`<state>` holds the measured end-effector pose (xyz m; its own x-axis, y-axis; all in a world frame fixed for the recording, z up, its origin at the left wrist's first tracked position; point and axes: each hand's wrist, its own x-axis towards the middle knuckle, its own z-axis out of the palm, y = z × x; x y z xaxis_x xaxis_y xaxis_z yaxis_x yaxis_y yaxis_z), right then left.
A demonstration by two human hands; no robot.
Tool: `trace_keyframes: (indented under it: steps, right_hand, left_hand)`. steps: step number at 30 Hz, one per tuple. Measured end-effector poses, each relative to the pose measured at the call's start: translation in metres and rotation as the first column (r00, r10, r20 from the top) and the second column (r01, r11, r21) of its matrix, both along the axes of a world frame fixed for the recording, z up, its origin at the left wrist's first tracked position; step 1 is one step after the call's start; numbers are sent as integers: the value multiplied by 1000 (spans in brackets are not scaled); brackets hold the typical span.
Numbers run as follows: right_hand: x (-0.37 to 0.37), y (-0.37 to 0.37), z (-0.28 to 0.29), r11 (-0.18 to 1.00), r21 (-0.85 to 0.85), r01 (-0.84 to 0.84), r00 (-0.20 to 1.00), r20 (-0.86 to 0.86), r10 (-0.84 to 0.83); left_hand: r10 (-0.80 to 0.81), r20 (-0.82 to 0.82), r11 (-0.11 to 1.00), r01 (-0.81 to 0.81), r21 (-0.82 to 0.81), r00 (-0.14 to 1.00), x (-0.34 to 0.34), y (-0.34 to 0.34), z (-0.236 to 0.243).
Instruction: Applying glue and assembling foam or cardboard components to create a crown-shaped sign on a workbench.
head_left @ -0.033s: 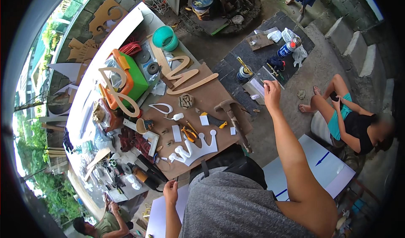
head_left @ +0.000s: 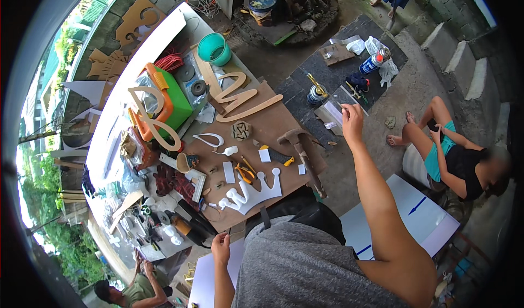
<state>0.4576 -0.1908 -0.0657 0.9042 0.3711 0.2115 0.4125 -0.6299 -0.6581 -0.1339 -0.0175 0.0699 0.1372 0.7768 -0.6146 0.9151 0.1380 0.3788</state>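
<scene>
My right hand point(head_left: 352, 120) is stretched out over the dark low table point(head_left: 357, 35), fingers pinched. A small thin tip shows at the fingertips, too fine to name. Below and beside it lies a clear flat strip point(head_left: 345, 96). Low by the near table edge, my left hand point(head_left: 220, 247) is closed with its fingertips together; what they hold, if anything, is too small to make out. Between my hands, on the brown board point(head_left: 267, 122), rest a white crown-shaped cutout point(head_left: 256, 197), a hammer point(head_left: 300, 152), orange pliers point(head_left: 245, 172) and a yellow-black cutter knife point(head_left: 278, 156).
Wooden letter cutouts point(head_left: 234, 98), a green bucket point(head_left: 214, 49) and a green-orange toolbox point(head_left: 172, 108) stand farther back. Cans point(head_left: 316, 96) sit on the low table. One person point(head_left: 453, 155) sits at right, another point(head_left: 144, 289) works at lower left. A white panel point(head_left: 404, 215) lies behind my right arm.
</scene>
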Motion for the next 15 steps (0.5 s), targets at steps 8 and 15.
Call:
trace_keyframes:
  steps: [8,15]
  right_hand:
    - [0,-1,0,1000,-4,1,999,40,-1]
    - [1,-3,2,999,-51,-20,998,63,24]
  left_hand:
    - [53,22,998,-52,-16,998,2,-7,5]
    - [13,15,1000,-13,4,1000,0,-8,2]
